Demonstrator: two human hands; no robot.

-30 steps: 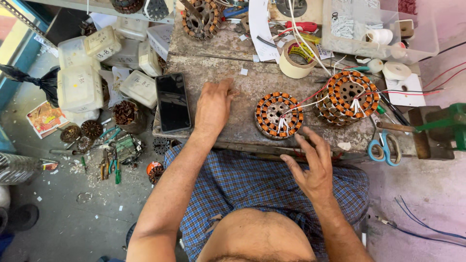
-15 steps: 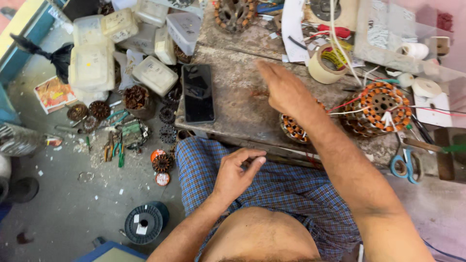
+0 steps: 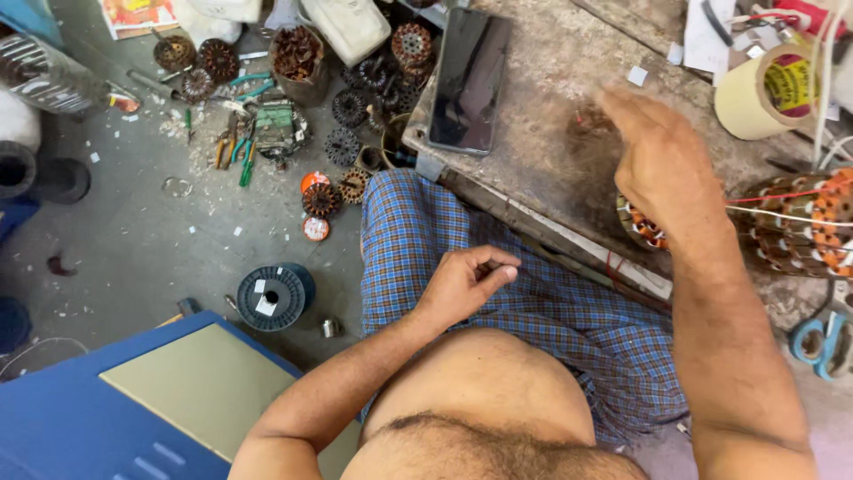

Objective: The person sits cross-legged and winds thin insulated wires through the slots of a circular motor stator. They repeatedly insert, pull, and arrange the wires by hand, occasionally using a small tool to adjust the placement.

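Observation:
My left hand (image 3: 462,283) rests on my lap over the blue checked cloth (image 3: 533,302), fingers loosely curled, holding nothing. Over the worn wooden bench (image 3: 542,98) my right hand (image 3: 662,169) hovers with fingers spread and empty, slightly blurred. It covers most of an orange-and-copper wound motor stator (image 3: 641,228). A second, larger stator (image 3: 800,222) with red and white wires lies to its right. A black phone (image 3: 469,80) lies flat on the bench's left end.
A roll of tan tape (image 3: 764,89) sits at the back right and blue-handled scissors (image 3: 822,342) at the far right. On the floor lie several stator cores (image 3: 355,147), pliers (image 3: 235,151), a dark wire spool (image 3: 274,296) and a blue box (image 3: 115,400).
The view has swung left and down toward the floor. My left hand came off the bench onto my lap, and my right hand rose from my lap to above the small stator.

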